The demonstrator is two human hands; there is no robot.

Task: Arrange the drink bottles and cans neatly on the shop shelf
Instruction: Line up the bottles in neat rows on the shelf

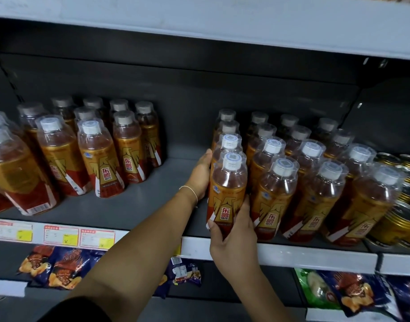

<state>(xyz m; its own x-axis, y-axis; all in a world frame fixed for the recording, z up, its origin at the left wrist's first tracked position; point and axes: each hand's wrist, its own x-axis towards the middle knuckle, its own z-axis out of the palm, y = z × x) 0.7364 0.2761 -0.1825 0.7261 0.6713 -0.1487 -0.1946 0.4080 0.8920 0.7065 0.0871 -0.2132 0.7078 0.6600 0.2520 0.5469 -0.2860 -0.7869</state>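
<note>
Bottles (320, 196) stand in two blocks on the shelf (153, 201), with a gap left to close; I judge it half done. My right hand (234, 238) fingers (243, 212) clamp the front bottle (227, 189) at the shelf edge. My left hand (199, 175) lies against its row, and I cannot tell its grip.

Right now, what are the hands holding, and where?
The right hand grips the front bottle low down, round its label. The left hand holds nothing; it presses flat against the side of the bottle row.

The red-and-gold labels on the bottles (224, 205) read "东鹏" in red characters, with a smaller line beneath, seemingly "特饮". The price tags (97, 239) on the shelf edge (292, 254) and the snack bags (64, 266) below are too blurred to read.
</note>
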